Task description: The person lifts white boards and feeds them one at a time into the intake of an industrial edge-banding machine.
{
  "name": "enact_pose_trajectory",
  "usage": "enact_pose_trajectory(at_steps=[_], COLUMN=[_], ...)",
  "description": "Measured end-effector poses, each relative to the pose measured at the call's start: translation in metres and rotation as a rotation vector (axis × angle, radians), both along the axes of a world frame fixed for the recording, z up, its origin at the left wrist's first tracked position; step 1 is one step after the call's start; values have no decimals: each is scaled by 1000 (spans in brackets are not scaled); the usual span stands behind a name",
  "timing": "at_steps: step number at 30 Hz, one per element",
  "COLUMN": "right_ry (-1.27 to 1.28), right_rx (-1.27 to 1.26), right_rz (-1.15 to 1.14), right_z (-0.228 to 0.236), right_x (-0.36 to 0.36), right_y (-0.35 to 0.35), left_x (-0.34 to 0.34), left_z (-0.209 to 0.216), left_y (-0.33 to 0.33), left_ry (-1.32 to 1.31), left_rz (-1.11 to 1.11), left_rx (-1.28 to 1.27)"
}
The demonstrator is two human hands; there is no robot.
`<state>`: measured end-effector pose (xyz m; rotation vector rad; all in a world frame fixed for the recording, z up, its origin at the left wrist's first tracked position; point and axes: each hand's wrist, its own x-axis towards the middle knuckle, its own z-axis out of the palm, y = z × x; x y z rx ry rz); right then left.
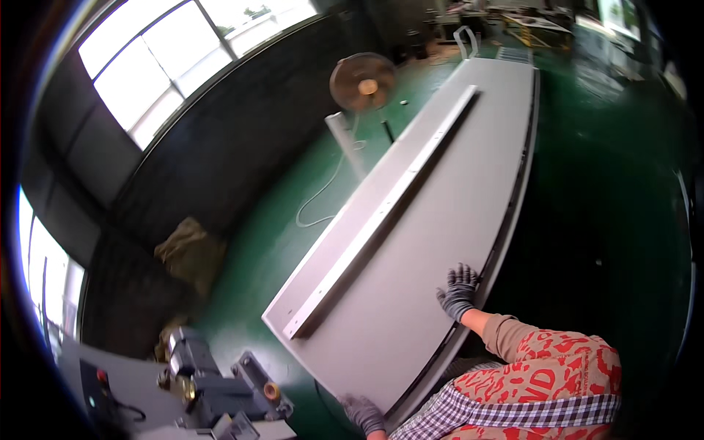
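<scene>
A long light-grey flat panel [440,242] stretches away from me, with a narrow white bar with small holes [381,213] lying lengthwise on it. My right hand [458,295], in a grey striped glove, lies flat on the panel near its right edge, fingers spread. At the panel's near end, my left hand [363,414], also gloved, is curled over the edge by the corner. Its fingertips are dim and partly hidden. A dark strip [506,220] runs along the panel's right side.
A motor unit [192,356] on grey machinery stands at the lower left. Beyond the panel's left side are a round fan [364,84], a white post [343,139] and a pale cable [312,205] on the green floor. A brown cloth heap [192,253] lies by the wall.
</scene>
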<state>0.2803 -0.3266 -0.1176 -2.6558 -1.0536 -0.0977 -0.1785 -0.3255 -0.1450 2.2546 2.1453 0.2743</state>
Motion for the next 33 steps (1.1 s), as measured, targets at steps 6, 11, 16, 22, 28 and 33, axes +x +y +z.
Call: enact_pose_trajectory(at_steps=[6,11,16,22,28,33], right_ry=[-113,-131,-157,-87,-144,-220], right_rx=[-115,-361,-390,-385,-406,-420], right_rz=[-93,-114,-105,-150,-118,103], right_z=[23,7,0,-35,-20,-17], right_x=[0,-6,-5,24,7,-22], right_y=[7,-27,-27,3,-8,-3], left_x=[14,1,-2,-1,1,1], left_z=[-25,8,32,44,62,37], left_y=[-19,-65,-83,-74,-67,-72], left_ry=[-258,-315,-376,-362,-283,-281], left_rz=[51,94,93,122,87,111], left_rx=[165,6,-88,-95,-167,-79])
